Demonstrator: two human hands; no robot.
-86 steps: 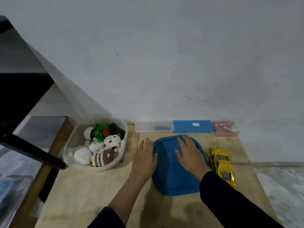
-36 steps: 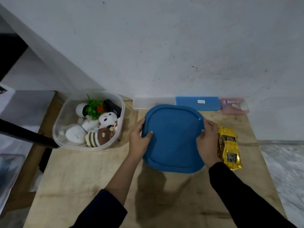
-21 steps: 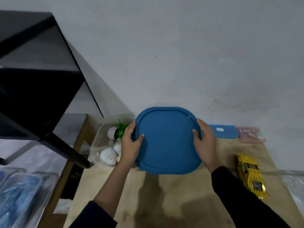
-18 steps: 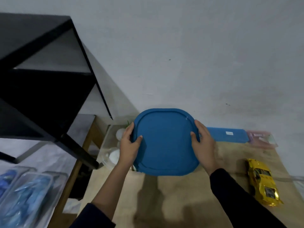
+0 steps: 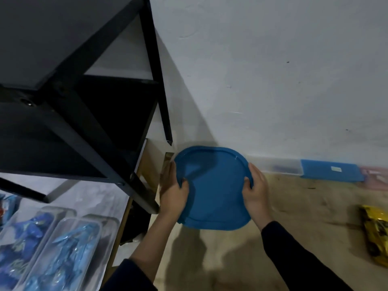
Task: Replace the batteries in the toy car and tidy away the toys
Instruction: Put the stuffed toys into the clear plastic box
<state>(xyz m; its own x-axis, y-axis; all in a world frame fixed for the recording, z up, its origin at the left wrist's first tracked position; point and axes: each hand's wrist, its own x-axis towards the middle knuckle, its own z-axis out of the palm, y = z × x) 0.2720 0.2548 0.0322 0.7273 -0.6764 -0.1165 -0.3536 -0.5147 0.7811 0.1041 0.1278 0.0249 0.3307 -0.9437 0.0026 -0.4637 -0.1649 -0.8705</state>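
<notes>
I hold a blue square lid (image 5: 212, 185) with rounded corners between both hands, at the left end of the wooden table (image 5: 294, 206). My left hand (image 5: 173, 191) grips its left edge and my right hand (image 5: 255, 189) grips its right edge. The lid covers the spot where the clear toy tub stood, and the tub and its soft toys are hidden under it. The yellow toy car (image 5: 375, 234) lies on the table at the far right, partly cut off by the frame.
A black shelf frame (image 5: 84, 101) fills the upper left, one leg close to my left hand. Clear boxes with blue contents (image 5: 52, 248) lie on the floor at lower left. A clear case (image 5: 279, 166), a blue case (image 5: 331, 170) and a pink case (image 5: 375, 177) line the wall.
Both hands lifted the blue lid off the table and carried it left over the toy tub. My view has swung left, so the car slid to the right edge.
</notes>
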